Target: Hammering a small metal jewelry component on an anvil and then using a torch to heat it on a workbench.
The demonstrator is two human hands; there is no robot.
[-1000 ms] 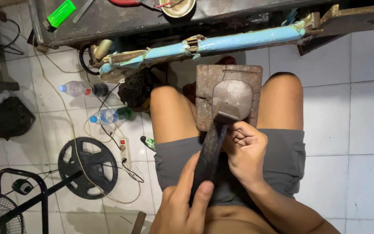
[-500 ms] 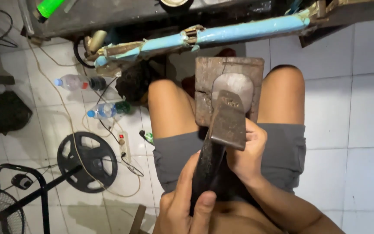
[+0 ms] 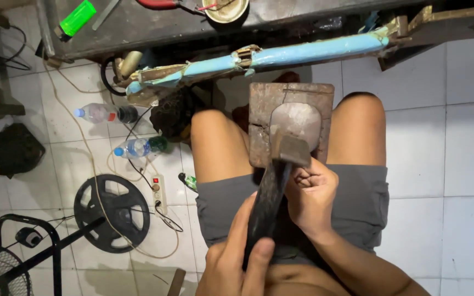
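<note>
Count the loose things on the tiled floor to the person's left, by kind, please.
Plastic bottles: 2
Black wheel-shaped disc: 1
White power strip: 1
Dark bag: 1
Total: 5

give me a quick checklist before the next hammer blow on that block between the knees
1. Left hand wrapped around the hammer handle: ok.
2. Hammer head over the worn hollow of the wooden block: ok, though contact with the block cannot be told.
3. Right hand away from the strike spot: not ok, its fingers sit right beside the hammer head.
4. What the right hand pinches: cannot tell, too small and hidden.
5. Block steady between the knees: cannot tell; it lies between the bare thighs, but its support is hidden.
6. Cords and bottles on the floor away from the legs: ok, they lie off to the left.
</note>
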